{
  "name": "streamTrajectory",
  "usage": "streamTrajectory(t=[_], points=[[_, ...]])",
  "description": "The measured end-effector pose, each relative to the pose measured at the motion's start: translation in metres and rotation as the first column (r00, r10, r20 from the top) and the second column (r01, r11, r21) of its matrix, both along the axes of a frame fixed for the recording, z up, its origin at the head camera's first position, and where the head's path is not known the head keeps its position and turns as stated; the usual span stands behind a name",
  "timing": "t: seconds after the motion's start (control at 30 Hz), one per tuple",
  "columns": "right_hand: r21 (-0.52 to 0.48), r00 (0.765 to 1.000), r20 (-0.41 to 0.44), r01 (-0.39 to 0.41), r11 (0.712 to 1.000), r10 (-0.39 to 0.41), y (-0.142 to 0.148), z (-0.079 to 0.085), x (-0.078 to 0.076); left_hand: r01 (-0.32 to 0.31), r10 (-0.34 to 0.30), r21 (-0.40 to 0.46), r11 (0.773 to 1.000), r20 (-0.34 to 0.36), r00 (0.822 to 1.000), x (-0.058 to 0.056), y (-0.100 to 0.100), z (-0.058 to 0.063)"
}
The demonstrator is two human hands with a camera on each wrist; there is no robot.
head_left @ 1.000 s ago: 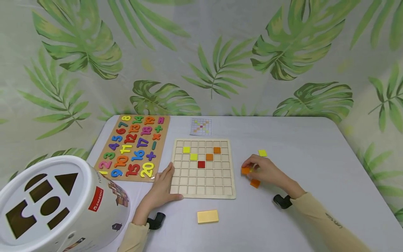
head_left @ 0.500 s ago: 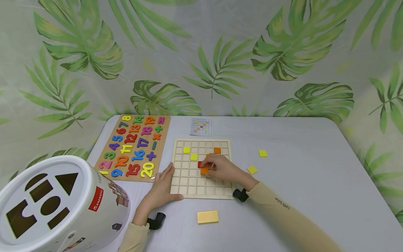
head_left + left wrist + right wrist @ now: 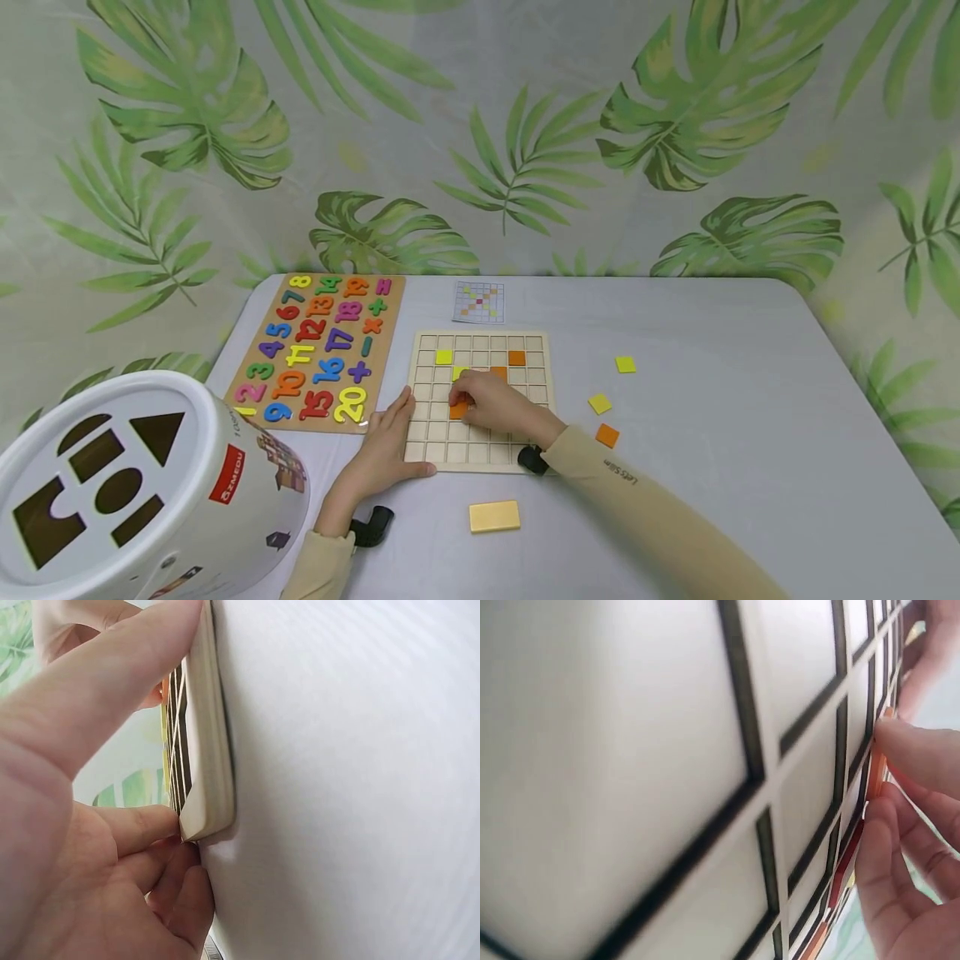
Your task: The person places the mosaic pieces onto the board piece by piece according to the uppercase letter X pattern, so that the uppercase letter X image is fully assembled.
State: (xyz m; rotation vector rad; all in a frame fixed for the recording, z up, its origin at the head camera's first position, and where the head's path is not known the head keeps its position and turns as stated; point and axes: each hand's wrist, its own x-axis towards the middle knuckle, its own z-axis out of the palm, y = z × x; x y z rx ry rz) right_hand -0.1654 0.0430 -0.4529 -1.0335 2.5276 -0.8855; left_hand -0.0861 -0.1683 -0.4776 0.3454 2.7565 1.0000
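Leaf-print fabric hangs behind a white-covered table, where a white tub with shapes cut through its lid stands at left. A person in beige sleeves leans in beside a number puzzle to work at a wooden grid board. The left hand rests on the board's near-left corner, fingers extended along the side, thumb at the near edge. The right hand is over the middle, thumb and fingertips pinching an orange tile at a cell. A tan block lies in front, a small printed card behind.

Half a second ago the pinched piece was just below the red tile; it has since shifted one column left. That appears to line it up with the two orange pieces at upper right, extending a diagonal like the one on the card. Two yellow tiles and another orange piece lie on the cloth at right.

The tub's red label seems to read "GZMEDU"; the sleeve print looks like "Let's Slim." Puzzle numerals run up to 20, alongside arithmetic signs.
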Motion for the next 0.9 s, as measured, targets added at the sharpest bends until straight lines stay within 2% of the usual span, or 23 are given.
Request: streamTrajectory(t=[0.2, 0.3, 0.43, 0.57, 0.77, 0.9], points=[[-0.012, 1.000, 0.020, 0.001, 1.000, -0.001, 0.005, 0.002, 0.003, -0.006, 0.006, -0.001, 1.000, 0.001, 1.000, 0.001, 0.000, 0.002], [-0.063, 0.999, 0.044, 0.021, 0.998, -0.018, 0.019, 0.004, 0.002, -0.007, 0.007, 0.004, 1.000, -0.006, 1.000, 0.000, 0.001, 0.001], [-0.137, 0.996, 0.068, 0.069, 0.988, -0.060, 0.053, 0.008, -0.001, 0.000, 0.000, 0.006, 1.000, -0.025, 1.000, 0.000, 0.001, 0.000], [-0.153, 0.990, 0.046, 0.139, 0.978, -0.134, 0.097, 0.011, 0.000, 0.002, -0.001, 0.010, 1.000, -0.026, 1.000, 0.000, 0.001, -0.001], [-0.146, 0.968, 0.043, 0.251, 0.957, -0.248, 0.159, 0.001, 0.007, -0.012, 0.012, 0.011, 1.000, -0.009, 1.000, -0.001, 0.001, -0.001], [-0.134, 0.960, 0.054, 0.280, 0.951, -0.275, 0.186, -0.006, 0.012, -0.010, 0.010, 0.000, 1.000, -0.009, 1.000, -0.001, 0.002, -0.001]])
